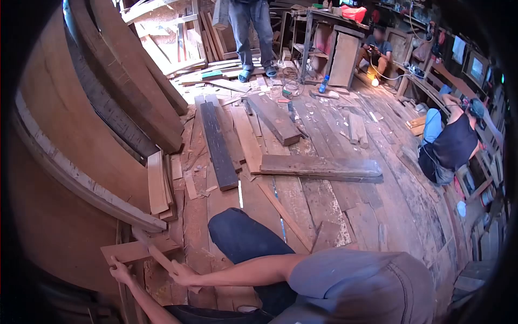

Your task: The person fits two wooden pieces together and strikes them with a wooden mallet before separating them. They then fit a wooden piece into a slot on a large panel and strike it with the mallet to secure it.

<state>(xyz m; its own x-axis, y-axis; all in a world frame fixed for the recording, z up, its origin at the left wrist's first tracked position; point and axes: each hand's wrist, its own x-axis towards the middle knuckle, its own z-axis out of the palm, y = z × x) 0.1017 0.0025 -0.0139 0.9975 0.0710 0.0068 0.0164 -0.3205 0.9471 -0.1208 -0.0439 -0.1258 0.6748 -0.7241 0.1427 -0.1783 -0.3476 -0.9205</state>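
At the lower left, my left hand point(122, 271) grips the near edge of a short wooden board point(124, 251). My right hand point(185, 274) is closed round the wooden handle of what looks like a hammer point(160, 258). Its far end is greyish and blurred, and it overlaps the board in this view. Just behind the board stands the lower end of a curved wooden rim point(108, 200). A small stack of light wood pieces point(158, 183) leans close by.
Large planks point(127, 70) lean along the left. Thick beams point(324, 167) and a dark plank point(217, 143) lie across the plank floor. One person point(249, 32) stands at the back; another point(376, 51) sits by a workbench point(345, 54), and a third point(453, 137) crouches at the right.
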